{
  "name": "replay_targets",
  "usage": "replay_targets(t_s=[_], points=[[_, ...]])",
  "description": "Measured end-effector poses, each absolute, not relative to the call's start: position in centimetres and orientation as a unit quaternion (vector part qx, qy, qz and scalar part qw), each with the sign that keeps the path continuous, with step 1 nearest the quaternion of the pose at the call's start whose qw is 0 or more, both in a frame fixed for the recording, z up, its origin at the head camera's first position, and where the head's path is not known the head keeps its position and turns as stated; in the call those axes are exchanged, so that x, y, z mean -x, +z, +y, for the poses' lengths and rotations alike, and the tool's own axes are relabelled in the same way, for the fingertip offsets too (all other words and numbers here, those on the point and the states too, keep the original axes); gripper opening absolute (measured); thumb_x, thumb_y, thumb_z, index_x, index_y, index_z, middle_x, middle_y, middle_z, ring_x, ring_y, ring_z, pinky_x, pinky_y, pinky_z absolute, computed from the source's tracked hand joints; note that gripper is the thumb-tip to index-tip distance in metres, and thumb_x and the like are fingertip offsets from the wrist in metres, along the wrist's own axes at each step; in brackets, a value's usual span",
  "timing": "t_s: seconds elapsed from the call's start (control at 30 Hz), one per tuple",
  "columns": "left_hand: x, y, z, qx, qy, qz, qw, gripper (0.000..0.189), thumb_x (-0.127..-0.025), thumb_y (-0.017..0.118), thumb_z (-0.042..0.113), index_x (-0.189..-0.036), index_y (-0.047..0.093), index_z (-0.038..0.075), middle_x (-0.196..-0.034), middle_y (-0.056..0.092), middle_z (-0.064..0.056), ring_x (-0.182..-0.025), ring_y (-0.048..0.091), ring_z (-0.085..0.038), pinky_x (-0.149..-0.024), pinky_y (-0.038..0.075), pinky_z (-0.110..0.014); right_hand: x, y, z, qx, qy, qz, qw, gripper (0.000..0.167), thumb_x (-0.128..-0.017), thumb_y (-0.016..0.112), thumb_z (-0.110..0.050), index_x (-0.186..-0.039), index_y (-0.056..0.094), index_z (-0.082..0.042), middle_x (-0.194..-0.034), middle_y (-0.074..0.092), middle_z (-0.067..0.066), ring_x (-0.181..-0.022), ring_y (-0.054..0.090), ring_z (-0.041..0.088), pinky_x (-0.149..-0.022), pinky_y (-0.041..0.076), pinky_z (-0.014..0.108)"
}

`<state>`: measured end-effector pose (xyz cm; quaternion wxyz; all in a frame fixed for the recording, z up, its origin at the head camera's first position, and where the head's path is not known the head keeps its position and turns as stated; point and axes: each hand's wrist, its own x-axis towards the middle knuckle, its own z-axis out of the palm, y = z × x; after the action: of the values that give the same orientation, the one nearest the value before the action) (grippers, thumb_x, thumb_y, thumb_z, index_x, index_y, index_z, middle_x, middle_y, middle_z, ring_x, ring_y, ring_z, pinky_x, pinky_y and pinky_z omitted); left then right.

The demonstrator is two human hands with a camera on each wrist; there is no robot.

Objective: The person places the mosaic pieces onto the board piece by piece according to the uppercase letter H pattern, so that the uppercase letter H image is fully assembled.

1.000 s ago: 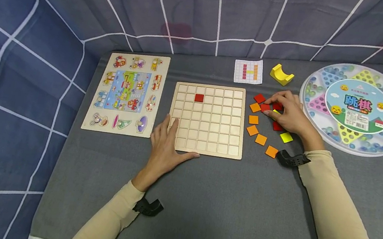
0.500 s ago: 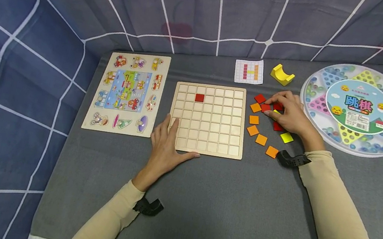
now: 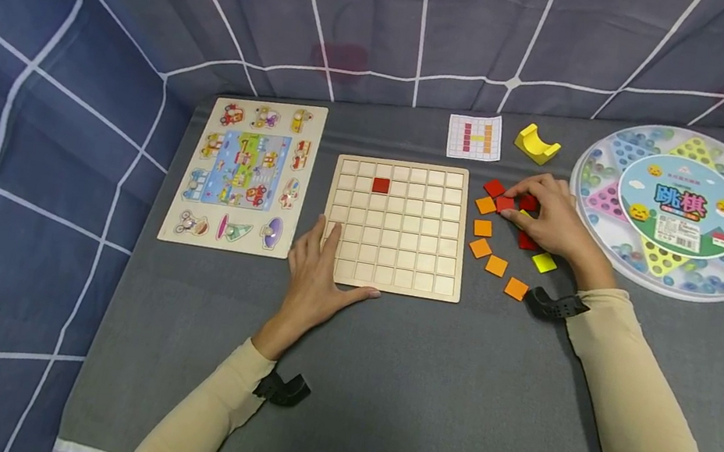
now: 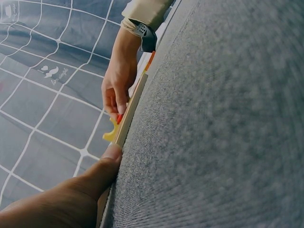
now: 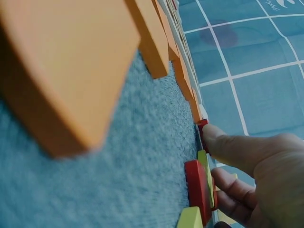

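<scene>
A wooden grid board (image 3: 425, 248) lies on the table with a red square tile (image 3: 380, 185) in one upper-left cell. My left hand (image 3: 314, 282) rests at its lower left corner, fingers extended over the left side and thumb along the near edge. In the left wrist view that thumb (image 4: 109, 159) touches the board's edge. Right of the board, my right hand (image 3: 544, 215) pinches another red tile (image 3: 504, 204) between thumb and fingers, low among the loose tiles. The right wrist view shows the thumb against this red tile (image 5: 203, 133). Parts of other red and yellow tiles are hidden under the hand.
Several orange tiles (image 3: 496, 265) and a yellow tile (image 3: 544, 263) lie around the right hand. Behind are a printed pattern card (image 3: 475, 136) and a yellow curved block (image 3: 536, 144). A picture puzzle board (image 3: 242, 174) lies left, a round Chinese checkers box (image 3: 683, 210) right.
</scene>
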<state>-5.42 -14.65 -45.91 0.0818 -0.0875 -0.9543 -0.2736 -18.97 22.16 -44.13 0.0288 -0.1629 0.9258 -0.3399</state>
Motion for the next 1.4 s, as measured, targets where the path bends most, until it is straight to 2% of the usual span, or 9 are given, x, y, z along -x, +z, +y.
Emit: replay_targets(t_s=[0.2,0.4,0.73,1.03,1.4], points=[[5.5,-45.9,-14.6,0.084,-0.275,-0.955,0.073,0.121,-0.060,0.088,0.056,-0.151,0.031,0.001,-0.158,0.020,-0.026,-0.139,0.024,-0.045,-0.105,0.017,-0.062,18.7,-43.7,21.5,0.164,-0.341,0.926,0.009,0.030,-0.089,0.073,-0.020,-0.113,0.066,-0.003,-0.120,0.053,0.021,-0.110,0.037,0.039,-0.090,0.027,0.051],[5.4,-45.9,-14.7,0.084,-0.278,-0.954,0.070,0.121,-0.060,0.087,0.057,-0.151,0.031,0.001,-0.158,0.020,-0.025,-0.139,0.023,-0.045,-0.106,0.017,-0.061,18.9,-43.2,20.1,0.174,-0.352,0.920,0.006,0.029,-0.087,0.075,-0.019,-0.110,0.066,-0.005,-0.120,0.053,0.018,-0.115,0.037,0.038,-0.091,0.022,0.054],[5.4,-46.0,-14.8,0.084,-0.276,-0.955,0.068,0.122,-0.060,0.087,0.058,-0.151,0.031,0.000,-0.158,0.020,-0.025,-0.139,0.023,-0.045,-0.105,0.017,-0.061,19.0,-42.6,17.0,0.209,-0.361,0.909,-0.001,0.026,-0.085,0.078,-0.018,-0.107,0.068,-0.007,-0.114,0.056,0.014,-0.109,0.039,0.033,-0.083,0.019,0.046],[5.5,-46.0,-14.8,0.083,-0.273,-0.956,0.068,0.122,-0.061,0.086,0.059,-0.152,0.030,0.001,-0.159,0.019,-0.025,-0.139,0.023,-0.044,-0.105,0.018,-0.060,19.0,-41.4,12.8,0.236,-0.360,0.903,-0.006,0.028,-0.082,0.080,-0.022,-0.104,0.068,-0.010,-0.112,0.058,0.013,-0.109,0.041,0.033,-0.084,0.021,0.048],[5.4,-45.9,-14.8,0.083,-0.264,-0.958,0.070,0.121,-0.061,0.086,0.060,-0.152,0.031,0.002,-0.158,0.020,-0.025,-0.138,0.025,-0.044,-0.104,0.020,-0.059,18.5,-41.2,7.1,0.230,-0.379,0.896,0.006,0.025,-0.080,0.081,-0.027,-0.101,0.072,-0.016,-0.112,0.056,0.010,-0.107,0.042,0.031,-0.091,0.021,0.050]])
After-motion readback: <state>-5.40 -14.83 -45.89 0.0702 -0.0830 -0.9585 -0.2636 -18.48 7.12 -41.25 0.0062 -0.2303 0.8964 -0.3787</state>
